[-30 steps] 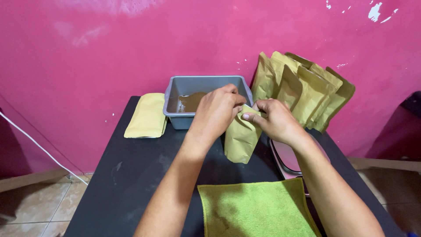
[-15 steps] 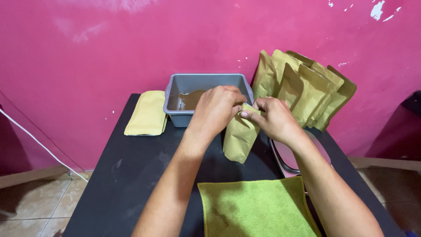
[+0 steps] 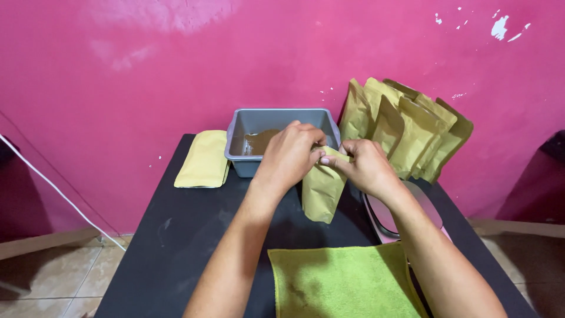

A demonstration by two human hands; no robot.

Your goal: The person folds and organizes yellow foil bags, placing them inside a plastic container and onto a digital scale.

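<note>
Both hands, left hand (image 3: 289,154) and right hand (image 3: 363,166), meet over a black tabletop (image 3: 194,235) hemmed by a grey plastic tub (image 3: 276,121) behind, upright tan paper pouches (image 3: 412,132) to the right and a green towel (image 3: 341,282) in front; bare room lies left, short of a flat stack of tan pouches (image 3: 203,159).

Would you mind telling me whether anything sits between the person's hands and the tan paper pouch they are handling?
Nothing visible does: the left hand and right hand both pinch the top of the tan paper pouch directly.
</note>
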